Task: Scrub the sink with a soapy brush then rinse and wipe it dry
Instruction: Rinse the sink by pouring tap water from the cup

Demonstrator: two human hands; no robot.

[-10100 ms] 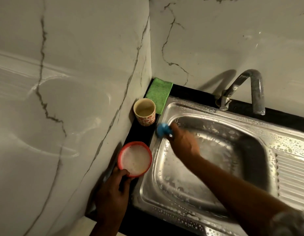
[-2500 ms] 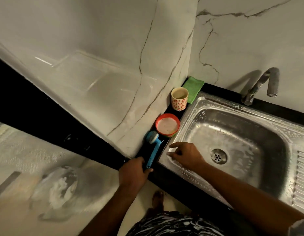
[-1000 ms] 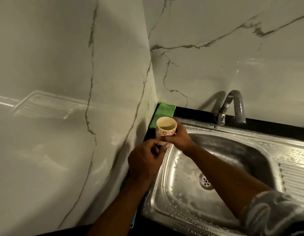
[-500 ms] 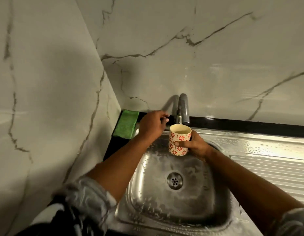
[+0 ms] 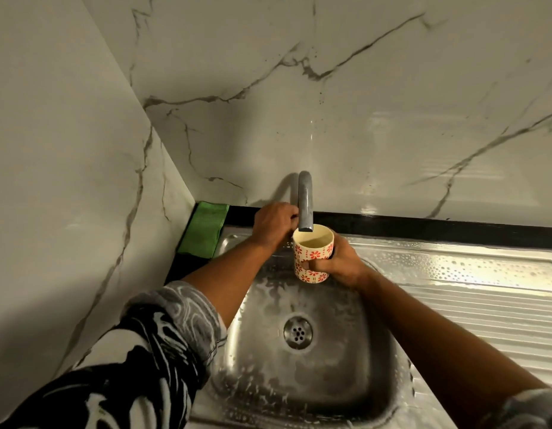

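**Cup went up under the tap**

Since half a second back, the one cup (image 5: 313,253) rose right beneath the one tap (image 5: 305,201), at the sink's (image 5: 346,382) 12 o'clock. Right grip (image 5: 341,263) clasped the cup, left grip (image 5: 273,222) curled round the tap's base. One green cloth (image 5: 205,230) sat at 10 o'clock.

There is one steel sink (image 5: 355,382), with one round drain (image 5: 298,332) and one ribbed drainboard (image 5: 470,292). One tap (image 5: 305,202) shows, one flowered cup (image 5: 312,258) and one green cloth (image 5: 205,232). There are two hands, the left hand (image 5: 273,224) and the right hand (image 5: 341,263), and two patterned sleeves, the left sleeve (image 5: 138,360) and the right sleeve (image 5: 525,410). There are two marble walls, the side wall (image 5: 67,181) and the back wall (image 5: 361,103). The drain seems to have about seven holes, though they are too small to count surely.
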